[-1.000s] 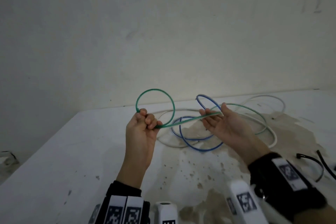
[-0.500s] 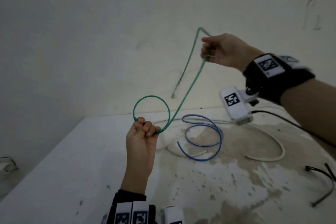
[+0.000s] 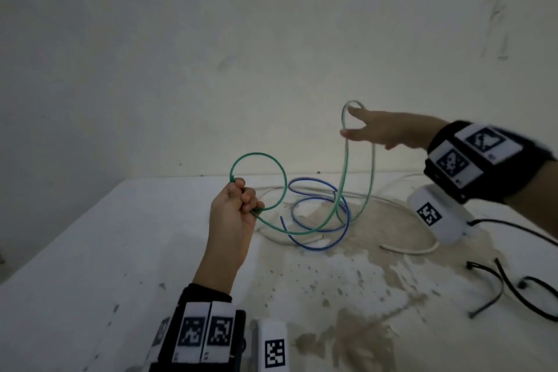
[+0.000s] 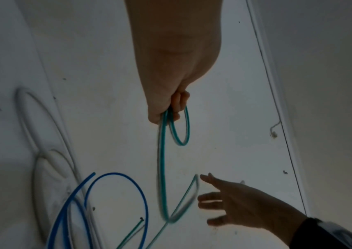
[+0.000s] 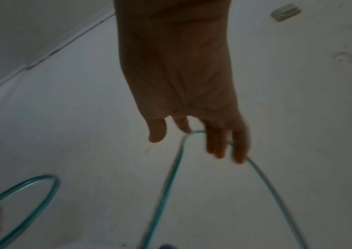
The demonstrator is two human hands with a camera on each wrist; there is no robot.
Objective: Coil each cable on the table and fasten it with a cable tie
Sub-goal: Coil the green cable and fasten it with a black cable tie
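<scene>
Up above the stained white table (image 3: 90, 251), the left hand (image 3: 234, 214) grips a thin, glossy green cable (image 3: 305, 231) in a closed fist – one round loop stands above the knuckles. From there it sags, then climbs to drape over the right hand (image 3: 374, 130), whose fingers (image 5: 217, 144) are straight and spread. Half a second ago that hand pinched the cable higher up; now it is lower and opened. Blue cable (image 3: 320, 246) and white cable (image 3: 407, 249) curl on the table.

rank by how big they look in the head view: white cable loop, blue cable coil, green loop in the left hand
1. white cable loop, widest sweep on the table.
2. blue cable coil.
3. green loop, though it is held nearer the camera, so it is unsure against the blue.
</scene>
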